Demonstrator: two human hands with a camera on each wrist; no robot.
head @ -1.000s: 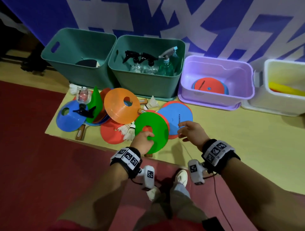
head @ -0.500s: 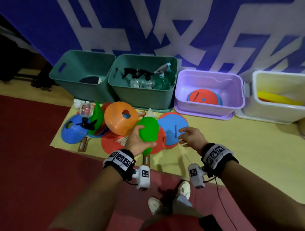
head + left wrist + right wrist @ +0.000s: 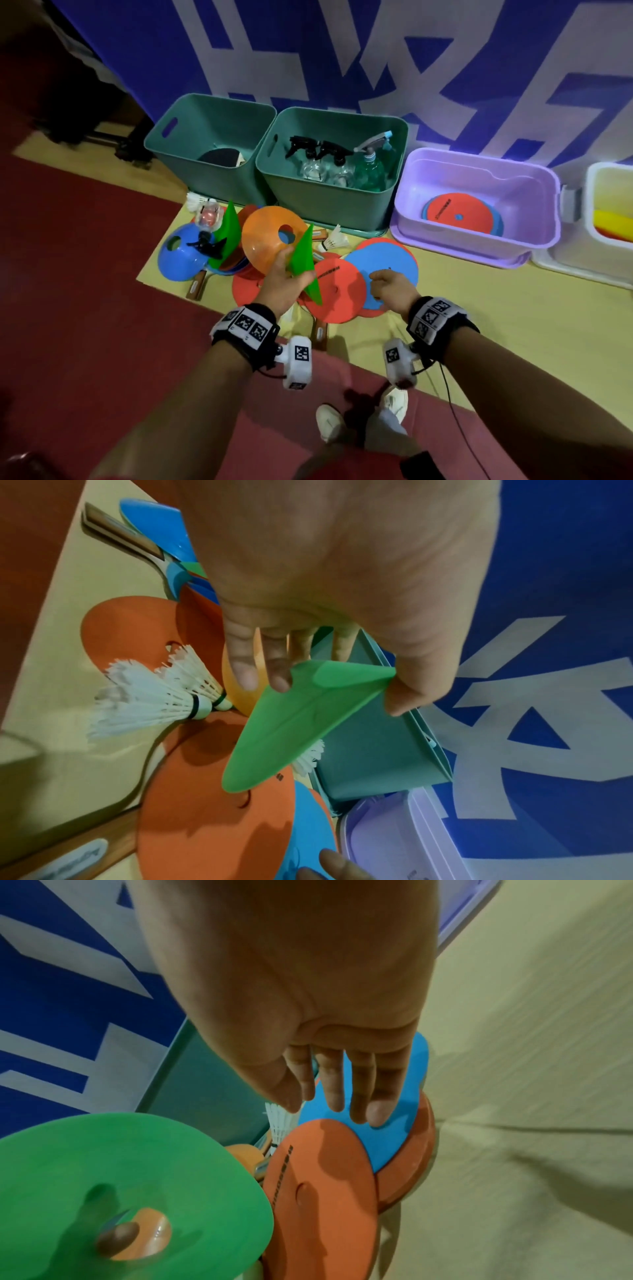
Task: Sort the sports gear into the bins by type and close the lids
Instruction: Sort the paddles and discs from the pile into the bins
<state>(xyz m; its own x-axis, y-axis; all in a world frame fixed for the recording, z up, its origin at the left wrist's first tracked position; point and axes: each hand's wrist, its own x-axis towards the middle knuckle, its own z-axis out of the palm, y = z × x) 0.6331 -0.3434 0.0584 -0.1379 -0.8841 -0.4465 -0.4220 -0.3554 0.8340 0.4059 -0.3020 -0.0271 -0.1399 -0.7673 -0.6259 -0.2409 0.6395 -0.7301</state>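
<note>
Black lettering on red disc (image 3: 337,291) near hands and on red disc in purple bin (image 3: 479,192), too small to read. Large white characters on blue banner (image 3: 342,51), cropped.

Four bins (image 3: 212,137), three spray bottles (image 3: 337,161) in one, two hands (image 3: 286,286).

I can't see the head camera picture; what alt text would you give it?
A person's left hand lifts a green disc cone from a pile of coloured discs and shuttlecocks on the floor, while the right hand hovers open over a blue flat disc. Behind stand two teal bins, a purple bin holding flat discs, and a white bin.
</note>
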